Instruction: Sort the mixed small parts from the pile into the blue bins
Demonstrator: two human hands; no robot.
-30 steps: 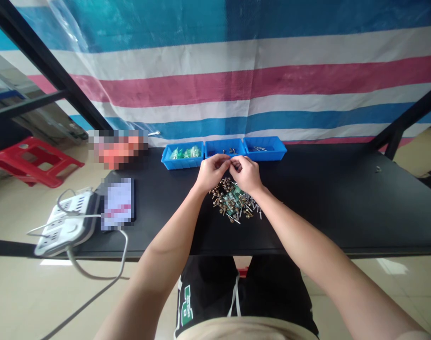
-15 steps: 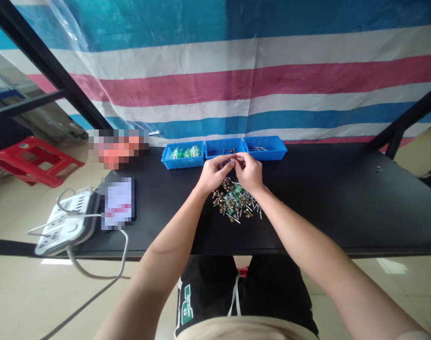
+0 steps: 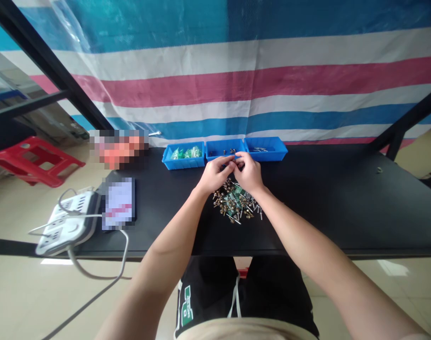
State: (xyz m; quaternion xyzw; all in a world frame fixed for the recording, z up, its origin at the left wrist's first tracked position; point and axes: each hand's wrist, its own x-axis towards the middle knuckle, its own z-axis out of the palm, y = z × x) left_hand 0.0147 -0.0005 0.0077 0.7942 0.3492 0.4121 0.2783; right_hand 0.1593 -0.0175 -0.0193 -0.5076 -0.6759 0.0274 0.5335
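My left hand (image 3: 214, 174) and my right hand (image 3: 248, 174) meet fingertip to fingertip at the front of the middle blue bin (image 3: 214, 147). Both are closed, thumbs and fingers pinched together. A tiny brownish bit shows between them, too small and covered to name. Just below the hands lies a mixed pile of small hardware (image 3: 235, 204): brass-coloured screw-like pieces, silver pins and greenish plastic pieces. My right wrist hides part of its edge. A few screw-like pieces lie in the middle bin, which the fingers partly cover.
The left blue bin (image 3: 182, 165) holds green and white plastic pieces; the right blue bin (image 3: 277, 153) holds thin silver pins. A power strip (image 3: 68, 222) with cables and a blurred device (image 3: 118, 203) stand left on the black table (image 3: 328, 203). One small piece (image 3: 379, 170) lies far right.
The right fingers have curled and shifted slightly at the fingertips, and a small brownish bit now shows between the hands. Pile and bins look the same.
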